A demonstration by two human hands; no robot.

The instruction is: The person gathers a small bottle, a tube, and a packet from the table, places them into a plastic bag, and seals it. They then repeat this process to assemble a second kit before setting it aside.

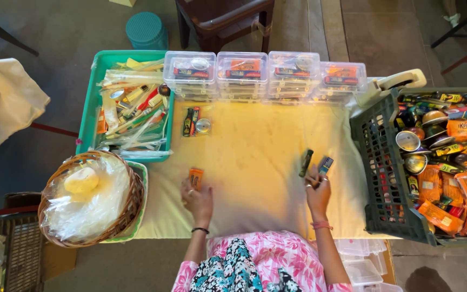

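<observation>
Presently, left hand rests half-curled on the pale cloth table, fingertips touching 1 flat orange packet. Right hand pinches 2 items: slim dark sachet, small blue packet.

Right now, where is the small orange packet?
The small orange packet lies on the yellow table, just above the left hand, right of the wicker basket.

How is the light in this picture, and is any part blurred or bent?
Head view: soft daylight brightens the yellow tablecloth evenly, with weak shadows; the clear boxes show slight glare; straight edges bow near the borders; both hands, left and right, look slightly soft.
</observation>
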